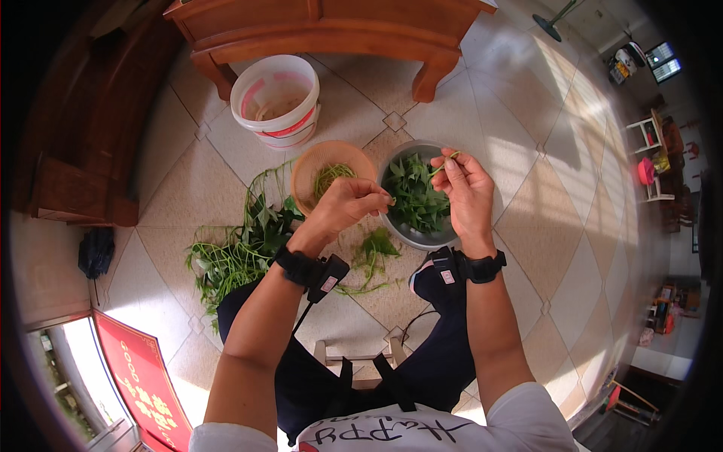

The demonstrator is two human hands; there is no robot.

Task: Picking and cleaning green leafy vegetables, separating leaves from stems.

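Note:
My right hand (466, 183) pinches a thin green stem (446, 163) between thumb and fingers, above the right side of a metal basin (421, 243) that holds green leaves (418, 195). At the basin's left rim, my left hand (356, 203) has thumb and forefinger pressed together on a tiny pale-green bit of plant (393, 201). Behind that hand stands an orange plastic basket (305, 169) with cut green stems (333, 175) inside. A heap of leafy vines (243, 248) lies on the floor to the left, partly against the basket. Loose leaves and stems (375, 251) lie between my forearms.
A white plastic bucket (288, 133) stands behind the basket, before a wooden table (333, 42). Dark wooden furniture (85, 186) is at the left, with a folded dark umbrella (96, 252) beside it. Part of a low stool (364, 370) shows between my legs.

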